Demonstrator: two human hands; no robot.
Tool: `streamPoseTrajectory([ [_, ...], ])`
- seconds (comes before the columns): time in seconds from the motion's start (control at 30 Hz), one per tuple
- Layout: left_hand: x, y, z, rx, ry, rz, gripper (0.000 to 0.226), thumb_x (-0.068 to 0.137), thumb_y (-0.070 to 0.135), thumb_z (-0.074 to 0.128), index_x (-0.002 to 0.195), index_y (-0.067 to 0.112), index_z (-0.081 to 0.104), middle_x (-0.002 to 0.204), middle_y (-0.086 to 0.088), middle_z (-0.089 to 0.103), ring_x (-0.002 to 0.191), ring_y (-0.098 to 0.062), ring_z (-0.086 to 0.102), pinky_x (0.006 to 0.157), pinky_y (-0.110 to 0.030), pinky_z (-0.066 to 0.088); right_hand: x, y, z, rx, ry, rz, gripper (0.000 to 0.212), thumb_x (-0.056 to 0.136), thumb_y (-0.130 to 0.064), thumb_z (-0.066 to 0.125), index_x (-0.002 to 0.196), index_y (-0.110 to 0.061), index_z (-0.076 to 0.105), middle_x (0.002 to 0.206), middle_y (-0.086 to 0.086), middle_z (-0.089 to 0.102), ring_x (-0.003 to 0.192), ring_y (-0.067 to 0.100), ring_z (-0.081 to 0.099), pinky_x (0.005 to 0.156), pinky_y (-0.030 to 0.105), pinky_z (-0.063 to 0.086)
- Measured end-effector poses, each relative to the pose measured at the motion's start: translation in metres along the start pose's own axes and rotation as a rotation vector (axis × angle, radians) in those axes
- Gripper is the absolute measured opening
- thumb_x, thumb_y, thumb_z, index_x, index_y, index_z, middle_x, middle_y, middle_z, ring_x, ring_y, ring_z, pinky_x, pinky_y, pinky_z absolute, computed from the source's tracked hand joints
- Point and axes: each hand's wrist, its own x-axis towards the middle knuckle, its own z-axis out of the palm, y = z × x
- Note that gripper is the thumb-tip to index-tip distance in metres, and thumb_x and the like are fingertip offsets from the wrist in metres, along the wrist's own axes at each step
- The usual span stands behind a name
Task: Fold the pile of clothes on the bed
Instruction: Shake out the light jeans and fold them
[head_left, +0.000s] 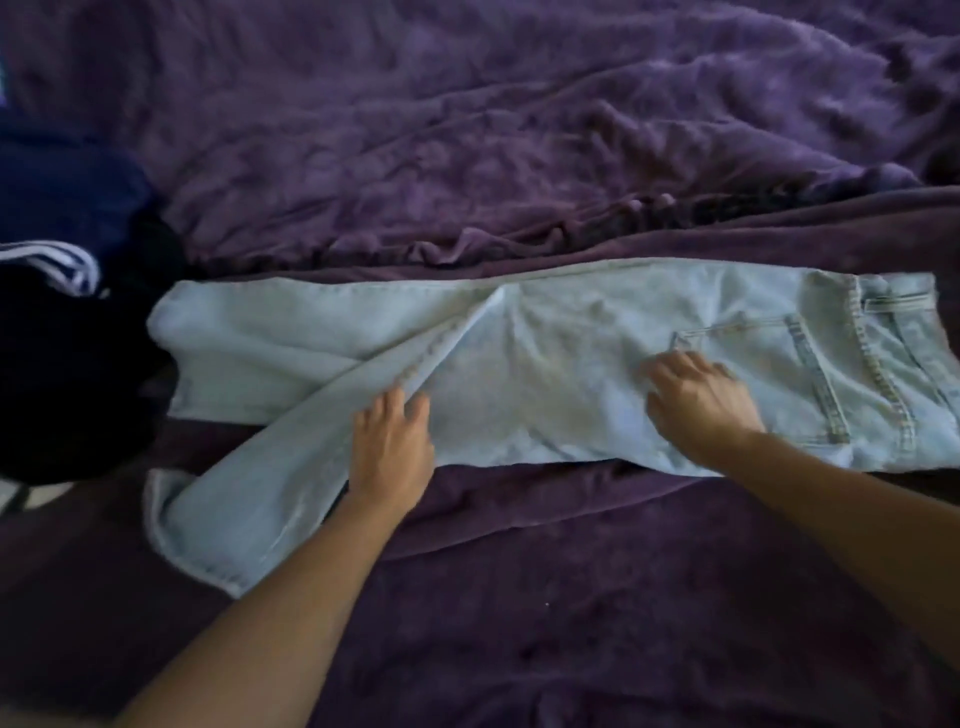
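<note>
Dark clothes pile (67, 374), one piece white-striped, sits at far left. Light blue jeans (545, 358) lie flat across the purple blanket (571, 597), waist to the right, top leg splayed toward lower left. Left hand (392, 449) is on that leg's seam edge; pinching or just resting, cannot tell. Right hand (701, 402) is spread, fingers pressing the jeans beside the back pocket (769, 364).

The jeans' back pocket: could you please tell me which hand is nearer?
Right. The right hand touches the jeans beside the back pocket; the left hand presses the leg seam, farther left.
</note>
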Motion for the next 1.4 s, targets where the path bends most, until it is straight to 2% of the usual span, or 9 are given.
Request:
streamPoseTrajectory([
  [0.27, -0.114, -0.123, 0.036, 0.147, -0.2, -0.194, 0.077, 0.062, 0.04, 0.082, 0.13, 0.019, 0.053, 0.129, -0.012, 0.049, 0.115, -0.03, 0.05, 0.088, -0.045, 0.044, 0.001, -0.152, 0.035, 0.093, -0.028, -0.267, 0.029, 0.079, -0.009, 0.064, 0.108, -0.009, 0.069, 0.111, 0.011, 0.065, 0.1, 0.036, 0.061, 0.079, 0.043, 0.049],
  [0.4, -0.124, -0.171, 0.062, 0.103, -0.246, -0.221, 0.065, 0.061, 0.028, 0.08, 0.119, 0.012, 0.058, 0.127, -0.016, 0.053, 0.111, -0.034, 0.054, 0.088, -0.049, 0.046, 0.032, -0.21, 0.053, 0.053, -0.027, -0.266, 0.045, 0.079, -0.008, 0.061, 0.123, -0.013, 0.061, 0.132, 0.012, 0.055, 0.114, 0.036, 0.055, 0.084, 0.045, 0.046],
  [0.57, -0.082, -0.24, 0.042, -0.149, -0.008, -0.141, 0.016, 0.065, 0.005, 0.076, 0.075, 0.006, 0.063, 0.069, -0.01, 0.063, 0.06, -0.031, 0.061, 0.05, -0.038, 0.051, 0.093, -0.254, 0.078, 0.018, -0.019, -0.082, 0.049, 0.09, -0.027, 0.059, 0.137, -0.027, 0.048, 0.151, 0.006, 0.032, 0.128, 0.032, 0.044, 0.085, 0.047, 0.049],
  [0.67, -0.033, -0.3, 0.0, -0.323, 0.176, -0.145, 0.021, 0.069, 0.005, 0.07, 0.09, 0.008, 0.067, 0.079, -0.011, 0.066, 0.069, -0.035, 0.062, 0.056, -0.041, 0.051, 0.119, -0.267, 0.074, 0.086, 0.09, 0.042, 0.025, 0.094, -0.035, 0.054, 0.111, -0.021, 0.067, 0.132, 0.003, 0.053, 0.118, 0.03, 0.05, 0.076, 0.045, 0.05],
  [0.83, 0.072, -0.355, -0.051, -0.544, 0.308, -0.194, 0.016, 0.078, 0.014, 0.064, 0.093, 0.012, 0.068, 0.085, -0.012, 0.07, 0.079, -0.036, 0.064, 0.068, -0.038, 0.05, 0.171, -0.292, 0.036, 0.045, 0.275, 0.105, 0.025, 0.097, -0.027, 0.048, 0.095, -0.006, 0.062, 0.105, 0.014, 0.063, 0.106, 0.036, 0.051, 0.068, 0.045, 0.043],
  [0.97, 0.144, -0.368, -0.037, -0.694, 0.241, -0.327, 0.03, 0.08, 0.025, 0.068, 0.104, 0.008, 0.061, 0.1, -0.016, 0.068, 0.094, -0.037, 0.061, 0.08, -0.039, 0.046, 0.213, -0.298, 0.017, 0.049, 0.247, 0.204, 0.027, 0.097, -0.027, 0.045, 0.108, -0.006, 0.059, 0.115, 0.019, 0.059, 0.114, 0.04, 0.046, 0.078, 0.051, 0.044],
  [1.1, 0.153, -0.36, 0.003, -0.74, -0.049, -0.497, 0.061, 0.084, 0.044, 0.064, 0.129, 0.009, 0.042, 0.123, -0.02, 0.058, 0.111, -0.039, 0.055, 0.087, -0.04, 0.044, 0.201, -0.316, 0.044, -0.077, 0.182, 0.006, 0.046, 0.094, -0.032, 0.052, 0.138, -0.017, 0.047, 0.147, 0.016, 0.038, 0.132, 0.038, 0.036, 0.099, 0.053, 0.036],
  [1.23, 0.129, -0.343, 0.033, -0.934, -0.043, -0.566, 0.052, 0.084, 0.054, 0.061, 0.11, 0.011, 0.044, 0.111, -0.009, 0.059, 0.09, -0.025, 0.056, 0.072, -0.03, 0.038, 0.168, -0.347, 0.105, -0.177, 0.0, -0.141, 0.056, 0.098, -0.045, 0.04, 0.149, -0.022, 0.031, 0.16, 0.011, 0.018, 0.147, 0.031, 0.015, 0.111, 0.052, 0.023],
  [1.4, 0.116, -0.348, 0.051, -1.291, -0.04, -0.539, 0.033, 0.073, 0.046, 0.078, 0.095, 0.023, 0.067, 0.097, 0.007, 0.071, 0.089, -0.012, 0.069, 0.08, -0.032, 0.056, 0.179, -0.35, 0.154, -0.236, -0.062, -0.038, 0.061, 0.099, -0.051, 0.02, 0.153, -0.029, 0.005, 0.162, 0.007, 0.0, 0.149, 0.027, -0.005, 0.117, 0.055, 0.007],
])
